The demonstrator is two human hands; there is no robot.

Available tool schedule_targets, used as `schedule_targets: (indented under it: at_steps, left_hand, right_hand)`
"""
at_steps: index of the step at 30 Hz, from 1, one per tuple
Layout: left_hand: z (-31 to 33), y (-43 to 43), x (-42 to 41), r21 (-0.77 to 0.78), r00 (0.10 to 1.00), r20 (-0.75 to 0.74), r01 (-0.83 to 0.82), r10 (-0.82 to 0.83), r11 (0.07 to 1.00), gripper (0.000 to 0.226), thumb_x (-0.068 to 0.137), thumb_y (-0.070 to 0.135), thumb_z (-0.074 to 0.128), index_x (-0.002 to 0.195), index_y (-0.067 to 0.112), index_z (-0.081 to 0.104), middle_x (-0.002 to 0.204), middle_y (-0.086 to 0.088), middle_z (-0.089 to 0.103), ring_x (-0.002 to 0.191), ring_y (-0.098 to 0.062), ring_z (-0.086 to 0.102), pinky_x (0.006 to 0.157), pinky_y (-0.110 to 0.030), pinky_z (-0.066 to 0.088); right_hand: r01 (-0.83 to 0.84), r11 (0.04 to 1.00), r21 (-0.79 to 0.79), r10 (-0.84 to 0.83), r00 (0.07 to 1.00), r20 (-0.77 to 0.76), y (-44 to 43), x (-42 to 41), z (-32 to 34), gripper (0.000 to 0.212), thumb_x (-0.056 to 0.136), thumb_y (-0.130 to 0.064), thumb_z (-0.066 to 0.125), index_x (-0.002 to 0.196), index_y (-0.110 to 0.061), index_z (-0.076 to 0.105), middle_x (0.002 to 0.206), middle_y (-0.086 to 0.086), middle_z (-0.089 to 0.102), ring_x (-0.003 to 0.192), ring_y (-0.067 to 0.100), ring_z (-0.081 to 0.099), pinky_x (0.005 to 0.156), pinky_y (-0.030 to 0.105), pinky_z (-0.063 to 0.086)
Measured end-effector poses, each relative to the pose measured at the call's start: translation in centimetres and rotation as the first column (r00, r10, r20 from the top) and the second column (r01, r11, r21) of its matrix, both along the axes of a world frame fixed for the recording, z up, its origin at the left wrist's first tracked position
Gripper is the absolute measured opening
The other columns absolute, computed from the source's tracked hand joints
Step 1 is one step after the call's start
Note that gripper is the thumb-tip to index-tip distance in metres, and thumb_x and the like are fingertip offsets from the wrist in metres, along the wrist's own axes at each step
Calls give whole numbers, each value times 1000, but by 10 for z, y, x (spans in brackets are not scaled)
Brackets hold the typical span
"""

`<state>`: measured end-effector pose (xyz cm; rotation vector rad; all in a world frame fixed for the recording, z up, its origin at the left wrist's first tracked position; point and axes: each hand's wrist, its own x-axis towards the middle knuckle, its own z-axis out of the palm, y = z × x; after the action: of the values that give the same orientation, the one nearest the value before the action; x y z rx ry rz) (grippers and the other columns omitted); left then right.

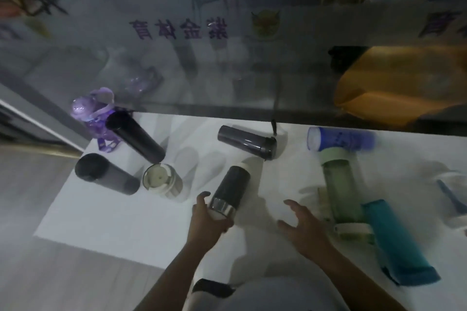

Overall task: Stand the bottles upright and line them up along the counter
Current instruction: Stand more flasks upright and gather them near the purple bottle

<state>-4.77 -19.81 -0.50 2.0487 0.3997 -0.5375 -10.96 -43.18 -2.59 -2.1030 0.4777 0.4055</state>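
Observation:
My left hand (pixel 209 219) grips the silver-banded end of a dark bottle (pixel 233 184) that tilts over the white counter (pixel 126 222). Spread and holding nothing, my right hand (pixel 300 225) hovers just to its right. At the left stand a purple bottle (pixel 91 113), a tall black bottle (pixel 135 136), a grey bottle (pixel 106 174) and a clear bottle with a cream lid (pixel 163 180). Lying flat are a smoky bottle (pixel 246 142), a blue printed bottle (pixel 341 139), a green bottle (pixel 342 192) and a teal bottle (pixel 399 242).
A glass panel (pixel 227 45) with printed characters rises along the counter's far edge. An orange shape (pixel 399 83) shows behind the glass at the right. A pale item with a blue part (pixel 452 194) lies at the far right edge. The floor (pixel 30 209) lies beyond the counter's left edge.

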Motion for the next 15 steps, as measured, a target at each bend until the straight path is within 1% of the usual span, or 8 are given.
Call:
schedule_targets:
  at_steps: [1, 3, 4, 5, 7, 9, 12, 15]
  left_hand:
    - [10, 5, -4, 33, 1000, 26, -2, 1, 999, 98, 54, 16, 86, 133, 36, 31, 119, -6, 49, 90, -28, 65, 62, -39, 61]
    - [31, 14, -8, 120, 996, 85, 7, -17, 993, 97, 57, 21, 86, 134, 39, 30, 121, 0, 51, 101, -25, 60, 78, -44, 60]
    - [41, 18, -9, 165, 993, 117, 14, -34, 986, 93, 60, 22, 85, 133, 39, 31, 121, 2, 51, 105, -24, 58, 85, -44, 58]
    - [51, 21, -9, 213, 987, 147, 28, -61, 977, 87, 62, 23, 85, 131, 38, 33, 120, 2, 51, 105, -23, 57, 88, -44, 57]
    - [68, 28, -4, 311, 976, 175, 71, -130, 948, 77, 63, 30, 83, 124, 39, 38, 117, 3, 52, 104, -23, 55, 85, -42, 57]
    - [81, 30, 2, 411, 965, 145, 144, -220, 900, 71, 63, 34, 82, 122, 39, 41, 117, 5, 53, 104, -21, 53, 84, -39, 55]
    - [90, 32, 6, 507, 937, 85, 251, -338, 825, 71, 67, 32, 79, 128, 37, 42, 125, 4, 50, 109, -22, 49, 87, -35, 51]
    - [93, 31, 5, 546, 912, 32, 327, -409, 772, 77, 70, 27, 76, 137, 36, 38, 136, 3, 40, 120, -24, 41, 94, -38, 49]
  right_hand:
    - [-46, 999, -2, 46, 999, 9, 2, 2, -2, 59, 87, -36, 63, 141, -26, 41, 142, 0, 46, 126, 18, 45, 98, 28, 38]
    - [-106, 994, -2, 106, 994, -2, 8, 6, -4, 60, 87, -36, 63, 142, -24, 40, 141, -1, 47, 121, 16, 47, 94, 25, 39]
    - [-132, 991, -12, 132, 991, -7, 10, 8, -6, 62, 87, -37, 62, 143, -24, 39, 143, -1, 46, 124, 16, 47, 96, 26, 39]
    - [-162, 986, -29, 162, 987, -9, 13, 10, -9, 64, 87, -38, 61, 145, -24, 37, 146, 0, 43, 129, 18, 44, 101, 28, 38]
    - [-218, 975, -47, 217, 976, -23, 17, 15, -13, 65, 88, -38, 60, 146, -23, 35, 151, 2, 38, 135, 21, 39, 107, 32, 34]
    - [-244, 969, -37, 243, 970, -29, 21, 19, -15, 65, 88, -38, 60, 146, -22, 35, 151, 3, 38, 136, 23, 38, 109, 35, 34]
    - [-231, 972, -41, 229, 973, -41, 25, 23, -14, 65, 86, -41, 61, 144, -21, 38, 149, 3, 40, 135, 24, 40, 108, 36, 35]
    - [-217, 975, -40, 215, 976, -45, 25, 24, -16, 65, 86, -43, 61, 143, -21, 40, 148, 4, 42, 133, 25, 41, 107, 36, 37]
